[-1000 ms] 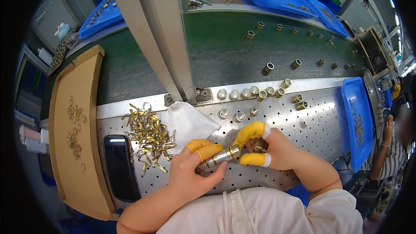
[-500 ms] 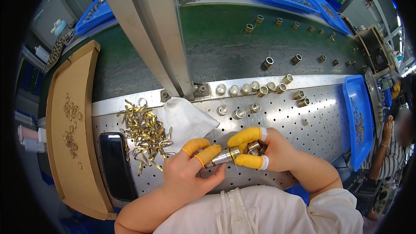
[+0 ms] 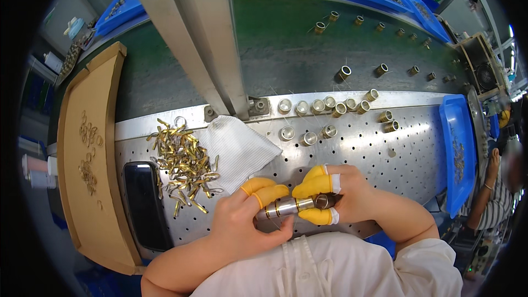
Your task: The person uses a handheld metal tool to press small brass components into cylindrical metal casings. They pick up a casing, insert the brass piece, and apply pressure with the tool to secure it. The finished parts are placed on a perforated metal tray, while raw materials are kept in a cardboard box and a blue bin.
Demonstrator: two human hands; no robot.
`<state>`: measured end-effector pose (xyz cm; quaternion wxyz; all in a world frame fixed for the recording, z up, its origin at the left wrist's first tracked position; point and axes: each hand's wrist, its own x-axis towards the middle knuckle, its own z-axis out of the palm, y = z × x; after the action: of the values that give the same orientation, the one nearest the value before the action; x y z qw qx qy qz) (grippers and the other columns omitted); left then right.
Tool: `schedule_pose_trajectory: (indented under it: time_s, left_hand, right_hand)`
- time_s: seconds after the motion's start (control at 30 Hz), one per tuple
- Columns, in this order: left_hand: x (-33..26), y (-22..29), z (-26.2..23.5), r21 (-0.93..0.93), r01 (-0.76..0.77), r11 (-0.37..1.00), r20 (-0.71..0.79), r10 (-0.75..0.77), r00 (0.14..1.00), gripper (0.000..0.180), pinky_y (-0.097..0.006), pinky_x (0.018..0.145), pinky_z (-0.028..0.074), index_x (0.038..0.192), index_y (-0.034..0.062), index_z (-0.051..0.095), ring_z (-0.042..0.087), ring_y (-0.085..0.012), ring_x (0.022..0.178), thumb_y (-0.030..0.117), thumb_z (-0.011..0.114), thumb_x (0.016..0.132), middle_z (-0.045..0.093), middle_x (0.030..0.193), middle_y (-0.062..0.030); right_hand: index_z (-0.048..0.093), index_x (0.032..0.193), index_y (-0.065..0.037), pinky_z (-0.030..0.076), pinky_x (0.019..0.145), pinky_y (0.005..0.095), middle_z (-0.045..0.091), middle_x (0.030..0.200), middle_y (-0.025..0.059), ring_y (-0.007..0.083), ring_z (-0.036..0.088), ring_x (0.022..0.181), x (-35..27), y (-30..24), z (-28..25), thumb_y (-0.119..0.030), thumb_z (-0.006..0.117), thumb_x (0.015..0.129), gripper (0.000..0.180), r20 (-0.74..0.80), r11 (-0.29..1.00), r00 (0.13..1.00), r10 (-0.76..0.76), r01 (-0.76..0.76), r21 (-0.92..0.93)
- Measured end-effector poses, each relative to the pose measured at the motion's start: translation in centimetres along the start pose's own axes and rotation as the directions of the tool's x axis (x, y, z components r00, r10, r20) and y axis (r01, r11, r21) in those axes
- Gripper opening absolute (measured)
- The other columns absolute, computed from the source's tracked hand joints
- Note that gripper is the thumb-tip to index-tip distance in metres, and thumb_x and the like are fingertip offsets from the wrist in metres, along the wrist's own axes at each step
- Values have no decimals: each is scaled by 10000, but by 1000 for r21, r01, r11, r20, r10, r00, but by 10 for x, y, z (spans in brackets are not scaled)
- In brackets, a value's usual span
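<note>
I have two hands at work, and both are holding on. My left hand (image 3: 239,217) wears two yellow finger covers that I can see, and it holds one silver rod (image 3: 279,208) between thumb and fingers. The rod is round and shiny, with thin gold and dark bands around it and a gold bit at its right end. It is in front of my tummy, over the counter (image 3: 412,154), and tips up a little to the right. My right hand (image 3: 352,195), with yellow covers too, is closed in a pinch by the gold end. It has one short metal tube (image 3: 322,202) in it, shiny at the round rim. I can't tell if more hide under my fingers.

I count thirteen little metal tubes (image 3: 287,133) near the counter's far edge: three in front, eight behind and two at the right. More are on the green belt (image 3: 286,60), and the far ones are too tiny to count. On my left are one white cloth (image 3: 242,151), one pile of gold and silver bits (image 3: 184,159), one black phone (image 3: 146,206) and one cardboard tray (image 3: 102,231) with small rings in it.
</note>
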<state>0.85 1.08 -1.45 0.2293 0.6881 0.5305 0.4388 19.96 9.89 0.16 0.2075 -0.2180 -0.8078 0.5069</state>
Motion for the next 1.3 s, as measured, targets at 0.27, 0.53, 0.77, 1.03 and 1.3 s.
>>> schedule_pose_trajectory:
  time_s: [0.27,0.53,0.77,1.03,1.3]
  left_hand:
    - [9,6,-1,-66,52,996,13,-51,999,485,-278,514,486,1008,60,602,597,-209,616,227,777,588,592,902,-97]
    - [5,11,-10,-39,111,993,49,-109,993,320,-265,611,477,901,35,634,600,-213,734,87,740,603,591,898,-108]
    - [8,14,-10,-52,142,988,36,-141,989,296,-215,448,402,893,32,633,521,-113,551,70,726,615,592,888,-85]
    - [4,10,-18,-116,227,967,-16,-230,973,269,-265,621,462,905,13,628,584,-179,717,41,705,649,612,886,-101]
    - [4,2,-7,-255,186,949,63,-175,983,234,-266,552,459,878,15,632,586,-198,636,100,708,673,617,816,-92]
  right_hand:
    - [639,971,-72,466,549,260,602,814,55,156,566,645,5,-1,-8,-146,716,734,261,16,998,998,-62,62,-13]
    - [558,1031,-82,413,491,194,576,993,101,153,537,779,26,46,-106,-263,597,841,265,-209,92,796,569,191,977]
    - [659,932,-57,459,700,262,604,875,112,210,597,766,64,54,-125,-103,613,812,137,-458,523,885,85,-431,-735]
    - [617,876,-28,453,767,276,620,912,44,133,577,847,44,13,-75,-85,616,821,78,-123,989,982,144,-145,-1]
    - [584,870,-49,458,660,303,594,840,79,225,566,741,3,-8,-11,-63,696,730,179,11,999,999,-51,51,1]
